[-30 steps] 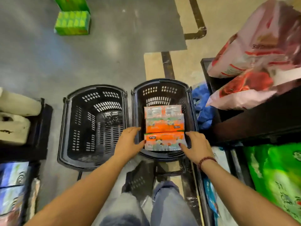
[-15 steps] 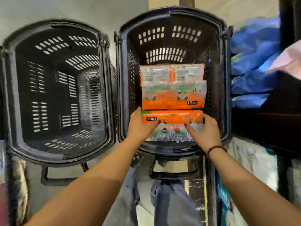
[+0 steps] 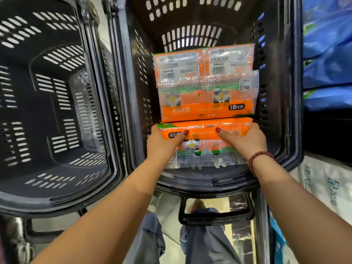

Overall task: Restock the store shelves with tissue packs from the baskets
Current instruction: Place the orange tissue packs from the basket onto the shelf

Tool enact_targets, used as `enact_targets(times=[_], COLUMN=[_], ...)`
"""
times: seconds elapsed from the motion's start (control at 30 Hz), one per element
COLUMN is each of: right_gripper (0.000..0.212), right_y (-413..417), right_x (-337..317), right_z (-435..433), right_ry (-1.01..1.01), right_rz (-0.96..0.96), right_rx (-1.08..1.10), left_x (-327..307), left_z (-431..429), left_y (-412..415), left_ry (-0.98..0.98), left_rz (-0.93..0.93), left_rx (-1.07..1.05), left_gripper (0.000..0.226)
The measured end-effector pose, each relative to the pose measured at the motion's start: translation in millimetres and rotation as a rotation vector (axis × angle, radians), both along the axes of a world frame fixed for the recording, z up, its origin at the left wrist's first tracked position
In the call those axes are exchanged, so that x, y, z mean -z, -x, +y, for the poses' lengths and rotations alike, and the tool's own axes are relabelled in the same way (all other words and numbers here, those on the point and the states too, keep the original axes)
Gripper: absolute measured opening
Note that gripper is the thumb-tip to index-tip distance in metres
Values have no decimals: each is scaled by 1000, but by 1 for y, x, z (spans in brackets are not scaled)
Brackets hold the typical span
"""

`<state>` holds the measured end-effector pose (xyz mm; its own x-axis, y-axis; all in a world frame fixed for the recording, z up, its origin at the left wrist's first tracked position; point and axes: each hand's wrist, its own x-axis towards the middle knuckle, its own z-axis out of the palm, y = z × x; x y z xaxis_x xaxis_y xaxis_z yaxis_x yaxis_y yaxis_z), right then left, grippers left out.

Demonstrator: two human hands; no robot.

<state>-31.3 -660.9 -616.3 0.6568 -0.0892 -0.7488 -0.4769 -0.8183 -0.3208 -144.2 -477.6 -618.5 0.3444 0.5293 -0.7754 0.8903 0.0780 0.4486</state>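
Note:
Two black plastic baskets stand side by side on the floor. The right basket [image 3: 282, 92] holds orange tissue packs. The near tissue pack [image 3: 202, 143] is gripped at both ends: my left hand [image 3: 162, 145] holds its left end, my right hand [image 3: 245, 141] its right end, thumbs pressed on its upper face. A second tissue pack [image 3: 207, 100] with a price sticker lies just beyond it, and a third pack [image 3: 202, 62] shows behind that one. The left basket [image 3: 57, 111] has nothing in it.
Blue wrapped packs [image 3: 327, 54] lie on a dark shelf to the right of the baskets. White packaged goods [image 3: 323, 183] sit lower right. The right basket's folded handle [image 3: 215, 216] lies above my legs, over a shiny floor.
The camera has dropped much closer to the baskets. Both hands have closed on the ends of the near pack, and its far edge has tilted up.

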Motion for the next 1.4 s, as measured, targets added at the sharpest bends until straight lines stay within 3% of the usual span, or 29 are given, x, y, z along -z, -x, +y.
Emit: enact_targets(times=[0.2,0.5,0.6,0.8,1.17,1.3,1.4], right_gripper=[97,51,55,59,45,34,52], right_y=[0,14,26,68,163,204,239], right_x=[-14,-110,-158,-280,-463,-511,-538], right_z=[-1,-3,-2,-7,-51,-75,-95], right_ry=[11,-126,-172,-283,-277,-318,-367], right_rz=[-65,-172,-201,-347,-762,-907,-1000], right_rx=[3,105,172,329,720,797,858], left_x=[-12,-108,-158,-283,-472,-521,-552], left_z=[-2,23,27,28,-8,-39,-64], left_y=[-1,10,19,44,49,60,76], left_ry=[-68,-121,-188,-270,-369,-319,-323], left_rz=[-31,-135,-140,-274,-697,-826,-928], left_rx=[-23,100,141,243,540,589,667], left_gripper=[66,49,37,34,48,38,51])
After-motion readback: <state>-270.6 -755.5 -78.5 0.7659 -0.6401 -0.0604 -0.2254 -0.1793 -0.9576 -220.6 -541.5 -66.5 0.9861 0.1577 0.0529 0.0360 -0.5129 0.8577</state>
